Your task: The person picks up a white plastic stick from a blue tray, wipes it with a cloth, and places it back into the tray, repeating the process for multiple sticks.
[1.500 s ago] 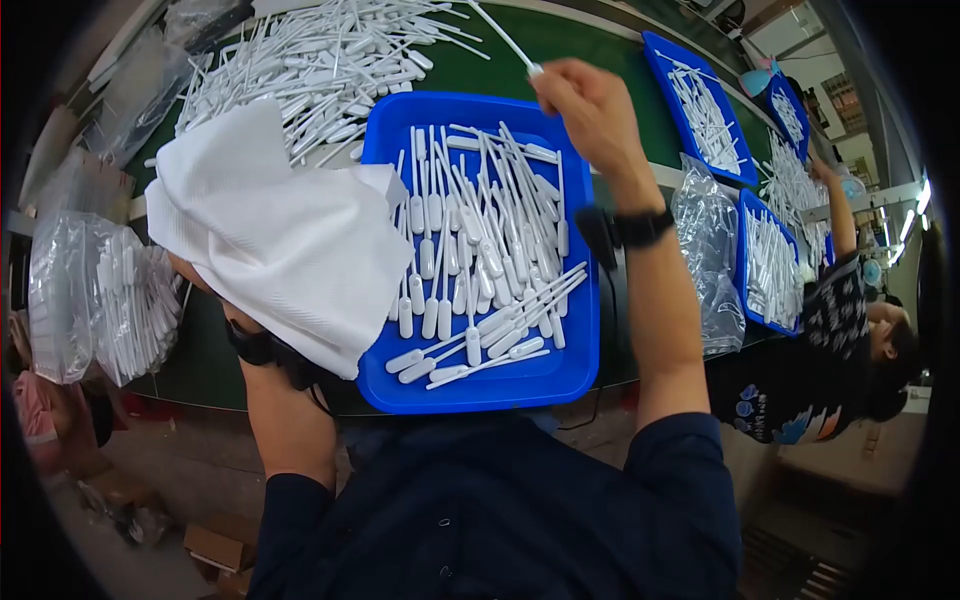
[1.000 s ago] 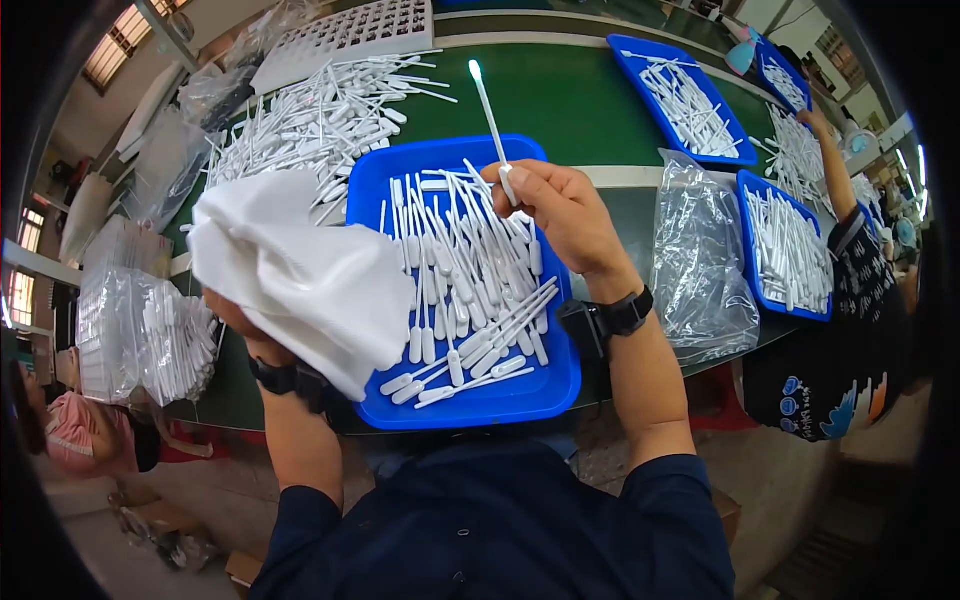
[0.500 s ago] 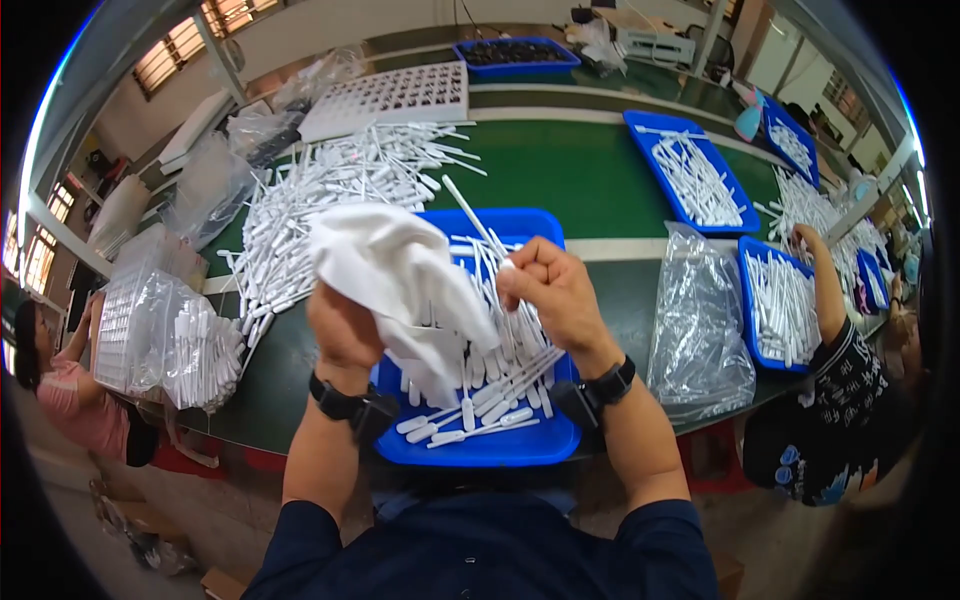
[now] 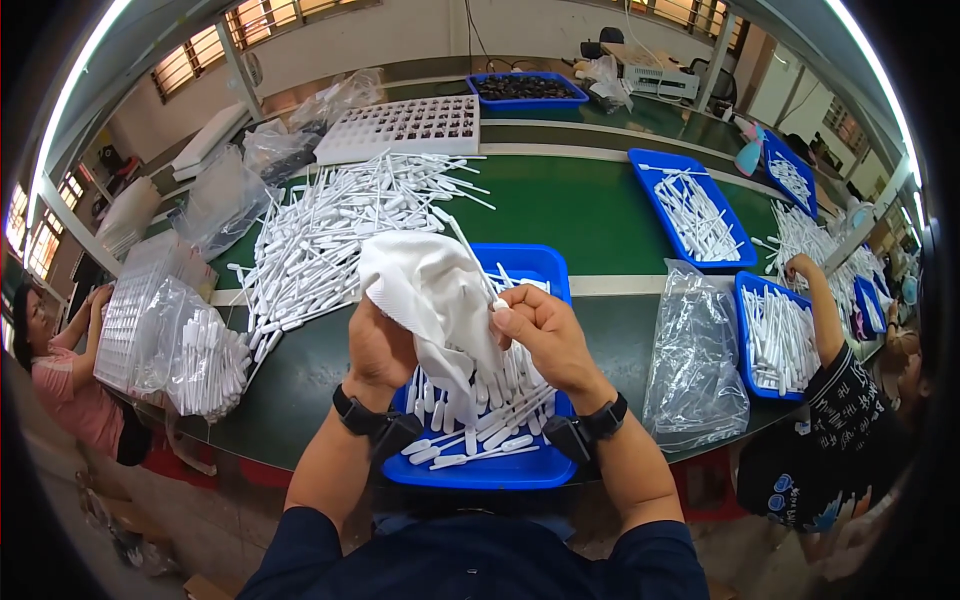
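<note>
A white cloth (image 4: 425, 290) is bunched in my left hand (image 4: 378, 348), whose fingers are mostly hidden by it. My right hand (image 4: 548, 335), thumb and forefinger pinched, grips the lower end of a white plastic stick (image 4: 462, 243) that slants up and to the left. That stick runs along the cloth's right edge; whether the cloth wraps it I cannot tell. Beneath both hands stands a blue tray (image 4: 480, 476) holding many similar white sticks (image 4: 500, 432) with thicker ends. Part of the cloth hangs over them.
Loose white sticks (image 4: 320, 235) form a large heap at left, beside a bagged bundle (image 4: 208, 360). A clear plastic bag (image 4: 697, 360) lies right of my tray. More blue trays (image 4: 745, 262) stand beyond. A white holed rack (image 4: 400, 130) is behind. Co-workers sit at both sides.
My hands have come closer together, the left moving right with the cloth. The cloth now meets the stick in my right hand. The whole view has shifted slightly.
</note>
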{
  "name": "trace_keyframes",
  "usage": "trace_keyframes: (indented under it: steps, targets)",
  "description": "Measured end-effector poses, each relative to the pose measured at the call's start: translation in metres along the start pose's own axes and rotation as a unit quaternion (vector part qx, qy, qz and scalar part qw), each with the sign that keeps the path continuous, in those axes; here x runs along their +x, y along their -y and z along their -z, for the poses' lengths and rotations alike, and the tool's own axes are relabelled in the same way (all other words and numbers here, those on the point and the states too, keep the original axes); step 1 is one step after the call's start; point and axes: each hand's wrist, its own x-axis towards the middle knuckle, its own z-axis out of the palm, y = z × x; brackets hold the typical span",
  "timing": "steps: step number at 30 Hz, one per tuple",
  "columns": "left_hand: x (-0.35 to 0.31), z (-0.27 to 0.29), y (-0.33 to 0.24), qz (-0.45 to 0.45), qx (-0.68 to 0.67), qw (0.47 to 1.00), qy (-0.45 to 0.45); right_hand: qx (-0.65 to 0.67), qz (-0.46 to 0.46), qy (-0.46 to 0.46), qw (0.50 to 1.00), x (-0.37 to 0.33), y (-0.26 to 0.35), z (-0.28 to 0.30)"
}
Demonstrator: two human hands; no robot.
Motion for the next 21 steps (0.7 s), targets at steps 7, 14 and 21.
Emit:
trace_keyframes:
  steps: [7,14,21]
  targets:
    - [0.004,0.01,0.003,0.003,0.001,1.0,0.016,-0.01,-0.066,0.093,0.993,-0.008,0.012,-0.011]
    - [0.007,-0.016,0.026,-0.009,0.239,0.97,-0.047,-0.15,0.03,0.022,0.988,-0.015,0.0,-0.03]
    - [0.005,-0.003,0.019,0.12,0.36,0.925,0.006,-0.199,0.03,0.002,0.98,-0.018,0.011,-0.032]
